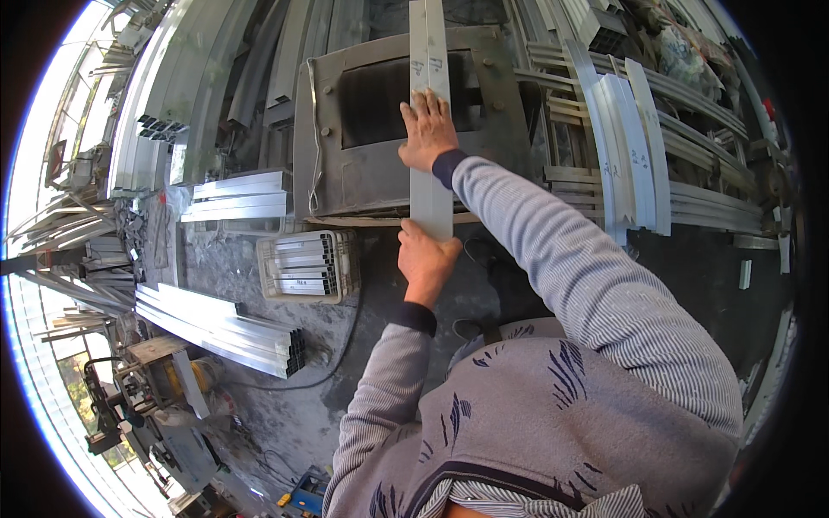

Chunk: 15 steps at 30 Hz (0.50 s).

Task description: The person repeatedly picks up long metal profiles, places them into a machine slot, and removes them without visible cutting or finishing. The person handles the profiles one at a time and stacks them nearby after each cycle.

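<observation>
A long, flat silver-grey metal profile (pixel 432 203) with handwritten marks lies lengthwise over a brown metal machine table (pixel 363 177) with a dark rectangular opening. Its near end sticks out past the table's front edge. There my left hand (pixel 425 263) is closed around it, thumb at the right side; the fingers underneath are partly hidden. Farther up, my right hand (pixel 429 131) lies on top of the profile, fingers stretched out and slightly apart, pressing on its surface.
Left of my hands stands a plastic crate (pixel 345 289) of short profiles, with a bundle of silver profiles (pixel 216 328) on the floor. Long profiles (pixel 177 86) are stacked at far left. On the right, several pale strips (pixel 617 155) lean over racked bars. A cable (pixel 345 345) crosses the floor.
</observation>
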Available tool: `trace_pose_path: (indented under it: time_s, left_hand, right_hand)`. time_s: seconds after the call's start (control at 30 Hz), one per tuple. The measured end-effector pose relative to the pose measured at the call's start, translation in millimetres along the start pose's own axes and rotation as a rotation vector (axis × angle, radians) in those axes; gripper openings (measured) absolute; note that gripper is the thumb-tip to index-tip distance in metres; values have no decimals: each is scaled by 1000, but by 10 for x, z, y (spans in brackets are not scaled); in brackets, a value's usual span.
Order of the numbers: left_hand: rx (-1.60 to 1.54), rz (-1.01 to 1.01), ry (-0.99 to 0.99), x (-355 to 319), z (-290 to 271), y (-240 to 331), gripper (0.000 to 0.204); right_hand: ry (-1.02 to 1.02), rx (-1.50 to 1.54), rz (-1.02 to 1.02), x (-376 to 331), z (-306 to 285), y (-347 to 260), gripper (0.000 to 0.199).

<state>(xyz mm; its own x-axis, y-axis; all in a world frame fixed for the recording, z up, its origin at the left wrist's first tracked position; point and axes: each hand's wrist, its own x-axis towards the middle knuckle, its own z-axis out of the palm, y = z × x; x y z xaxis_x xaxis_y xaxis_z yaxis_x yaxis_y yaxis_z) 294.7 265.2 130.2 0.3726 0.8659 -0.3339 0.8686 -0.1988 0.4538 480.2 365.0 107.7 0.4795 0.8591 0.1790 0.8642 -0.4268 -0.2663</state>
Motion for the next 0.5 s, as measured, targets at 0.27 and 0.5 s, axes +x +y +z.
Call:
trace_pose_path:
  time_s: [0.27,0.5]
  left_hand:
    - [-41,-45,-39,-732,273,-679,78]
    - [-44,-57,-48,-1261,467,-1087,78]
  right_hand:
    - [11,5,-69,-949,123,-333,80]
    - [26,72,-97,-1586,159,-486,81]
